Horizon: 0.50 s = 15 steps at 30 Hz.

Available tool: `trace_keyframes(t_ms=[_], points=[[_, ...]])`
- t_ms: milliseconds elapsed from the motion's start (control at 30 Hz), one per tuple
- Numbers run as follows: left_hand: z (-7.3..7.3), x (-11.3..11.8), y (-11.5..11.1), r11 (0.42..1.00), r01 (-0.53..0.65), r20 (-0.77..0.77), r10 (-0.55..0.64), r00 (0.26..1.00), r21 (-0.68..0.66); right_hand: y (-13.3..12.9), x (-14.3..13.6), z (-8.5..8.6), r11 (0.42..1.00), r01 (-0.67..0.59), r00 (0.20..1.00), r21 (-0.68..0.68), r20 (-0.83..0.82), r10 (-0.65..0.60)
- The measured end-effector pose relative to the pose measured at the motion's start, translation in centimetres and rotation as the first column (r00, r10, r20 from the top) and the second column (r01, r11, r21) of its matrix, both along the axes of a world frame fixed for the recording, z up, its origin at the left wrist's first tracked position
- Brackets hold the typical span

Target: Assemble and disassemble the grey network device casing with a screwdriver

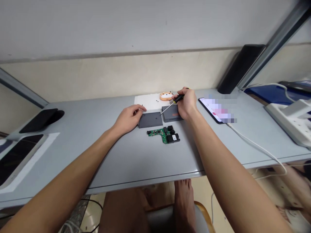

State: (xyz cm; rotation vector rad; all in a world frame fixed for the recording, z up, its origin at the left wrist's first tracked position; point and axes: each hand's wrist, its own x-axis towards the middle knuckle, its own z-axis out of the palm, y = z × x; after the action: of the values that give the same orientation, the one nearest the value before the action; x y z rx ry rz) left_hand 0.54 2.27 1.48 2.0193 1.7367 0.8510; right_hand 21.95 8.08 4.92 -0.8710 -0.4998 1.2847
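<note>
A screwdriver (178, 99) with a black and yellow handle is in my right hand (188, 103), its fingers closed round the handle. The thin shaft slants down left, and its tip is at the right side of a dark grey flat panel (150, 120). My left hand (128, 119) lies at the panel's left edge, fingers apart, with one finger stretched toward the white paper (149, 101). Beside the panel sits a grey box-shaped casing (170, 114) with slots along its front, partly behind my right hand. In front lies a green circuit board (164, 133) with black parts.
An orange animal-faced case (166, 96) and tiny dark bits lie on the paper. To the right are a lit phone (213, 110) on a white cable, a black upright object (240, 69) and a white power strip (290, 121). A tablet-like device (20, 155) lies left.
</note>
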Motion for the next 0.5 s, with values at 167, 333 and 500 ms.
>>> trace_keyframes(t_ms=[167, 333, 500], points=[[0.1, 0.1, -0.1, 0.999, -0.039, 0.022, 0.04, 0.999, -0.017, 0.0, -0.2, 0.1, 1.0, -0.003, 0.998, 0.008, 0.055, 0.003], [0.4, 0.4, -0.5, 0.998, -0.063, 0.046, 0.062, 0.997, 0.016, -1.1, -0.1, 1.4, 0.951, 0.102, 0.985, 0.292, 0.103, -0.137], [0.2, 0.2, -0.4, 0.997, -0.072, 0.023, 0.072, 0.997, 0.001, -4.8, 0.8, 4.6, 0.831, -0.046, 0.799, 0.555, 0.52, -0.303]])
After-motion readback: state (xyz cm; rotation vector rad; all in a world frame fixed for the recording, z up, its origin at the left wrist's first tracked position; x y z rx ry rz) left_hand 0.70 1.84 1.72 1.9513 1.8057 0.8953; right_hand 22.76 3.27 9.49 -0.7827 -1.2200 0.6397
